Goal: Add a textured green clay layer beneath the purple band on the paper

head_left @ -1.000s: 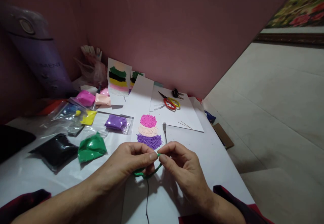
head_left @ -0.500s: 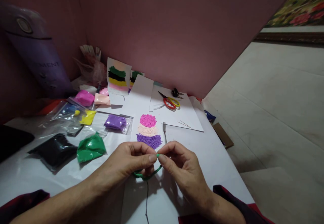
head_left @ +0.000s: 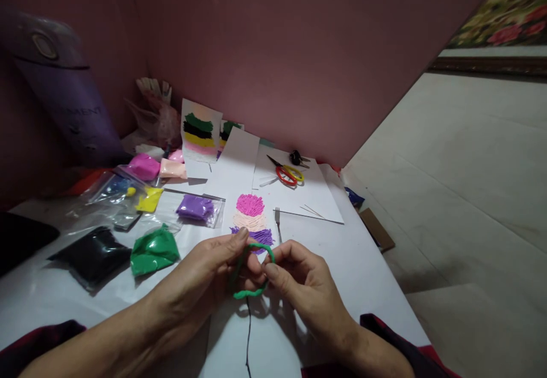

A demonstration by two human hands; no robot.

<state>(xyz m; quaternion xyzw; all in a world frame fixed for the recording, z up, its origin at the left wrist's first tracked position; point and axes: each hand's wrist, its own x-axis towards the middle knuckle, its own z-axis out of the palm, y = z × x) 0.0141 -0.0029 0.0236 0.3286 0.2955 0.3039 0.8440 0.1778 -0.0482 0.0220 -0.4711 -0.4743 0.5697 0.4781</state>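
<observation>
Both my hands hold a thin green clay strand over the white table. My left hand pinches one end up near the purple band. My right hand pinches the strand where it arches over. Its lower part curls under my fingers. Just beyond lies a white card with a clay picture in pink, cream and purple bands. A small fork lies to its right.
Bags of clay lie to the left: green, black, purple, yellow, pink. Scissors rest on white paper at the back. A finished striped card leans against the pink wall. A thin black cord runs toward me.
The green strand, first pinched short between both thumbs, now loops upward in an arch. My left hand has turned and lifted its fingers toward the purple band.
</observation>
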